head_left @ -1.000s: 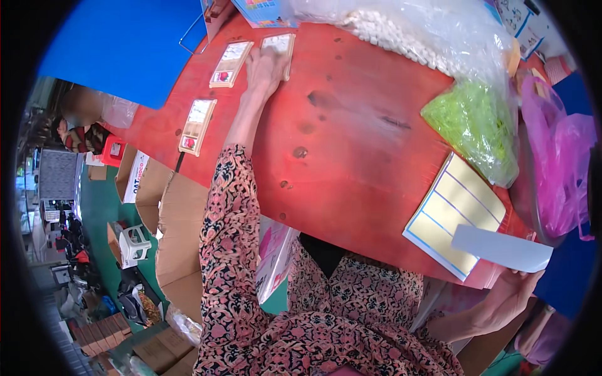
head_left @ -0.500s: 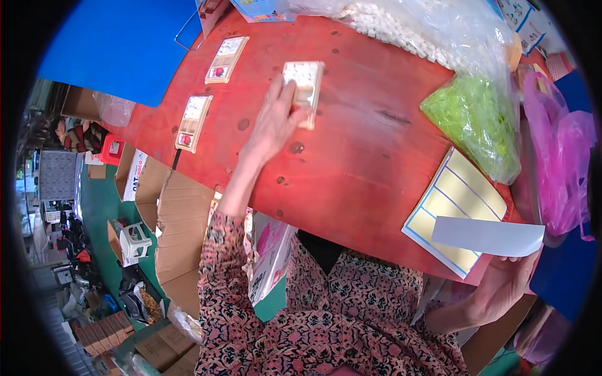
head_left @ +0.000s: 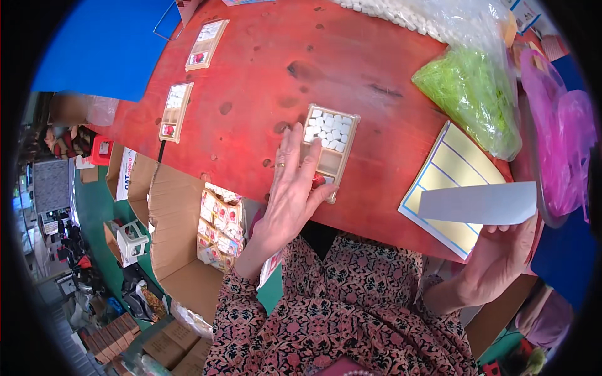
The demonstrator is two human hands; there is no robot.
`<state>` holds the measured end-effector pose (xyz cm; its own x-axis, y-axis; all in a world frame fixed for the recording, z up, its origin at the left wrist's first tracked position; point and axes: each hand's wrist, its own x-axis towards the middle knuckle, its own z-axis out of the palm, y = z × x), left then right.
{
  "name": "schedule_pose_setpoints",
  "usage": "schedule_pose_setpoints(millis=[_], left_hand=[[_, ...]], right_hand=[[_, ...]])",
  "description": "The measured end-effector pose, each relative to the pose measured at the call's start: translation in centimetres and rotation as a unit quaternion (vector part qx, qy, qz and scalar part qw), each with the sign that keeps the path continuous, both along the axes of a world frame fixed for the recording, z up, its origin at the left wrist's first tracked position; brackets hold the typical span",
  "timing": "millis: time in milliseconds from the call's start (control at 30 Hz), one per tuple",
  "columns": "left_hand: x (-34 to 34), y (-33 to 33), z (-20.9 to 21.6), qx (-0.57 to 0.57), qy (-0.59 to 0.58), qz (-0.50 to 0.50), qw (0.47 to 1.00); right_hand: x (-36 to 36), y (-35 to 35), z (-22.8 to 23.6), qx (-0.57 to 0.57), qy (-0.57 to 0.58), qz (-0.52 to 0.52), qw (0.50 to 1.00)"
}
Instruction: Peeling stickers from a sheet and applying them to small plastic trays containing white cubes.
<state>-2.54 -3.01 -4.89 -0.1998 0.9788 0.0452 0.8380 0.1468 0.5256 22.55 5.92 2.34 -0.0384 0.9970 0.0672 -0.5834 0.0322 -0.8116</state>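
A small wooden-edged tray (head_left: 329, 164) lies on the red table in front of me, its far compartment full of white pebble-like pieces (head_left: 327, 128). A red strawberry shape shows in its near part, partly hidden by my fingers. My left hand (head_left: 290, 191) rests on the tray's left side, fingers stretched out and apart, the thumb by the near end. Over at the right, my right hand (head_left: 501, 247) is closed on the near edge of a pale blank strip (head_left: 480, 203), which looks like paper or card. The strip is held above a yellow sheet ruled in blue (head_left: 439, 188).
Two similar trays (head_left: 207, 44) (head_left: 175, 111) lie at the table's far left. A clear bag of green shreds (head_left: 467, 94), a bag of white pieces (head_left: 414, 19) and a pink plastic bag (head_left: 558, 144) sit at the right. Below the left edge stands an open cardboard carton (head_left: 182, 238) holding packets.
My left hand has drawn the tray nearer and slightly rightward. My right hand has lifted the strip slightly farther from me. The whole view has shifted a little.
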Motion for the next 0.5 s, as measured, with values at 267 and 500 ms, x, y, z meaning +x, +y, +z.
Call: schedule_pose_setpoints(millis=[267, 500], left_hand=[[1.0, -1.0, 4.0, 0.123, -0.183, -0.014, 0.975], [3.4, -3.2, 6.2, 0.088, -0.467, -0.069, 0.877]], right_hand=[[-4.8, -0.6, -1.0, 0.031, -0.098, -0.006, 0.995], [-8.9, -2.7, -0.8, 0.237, -0.240, 0.227, 0.914]])
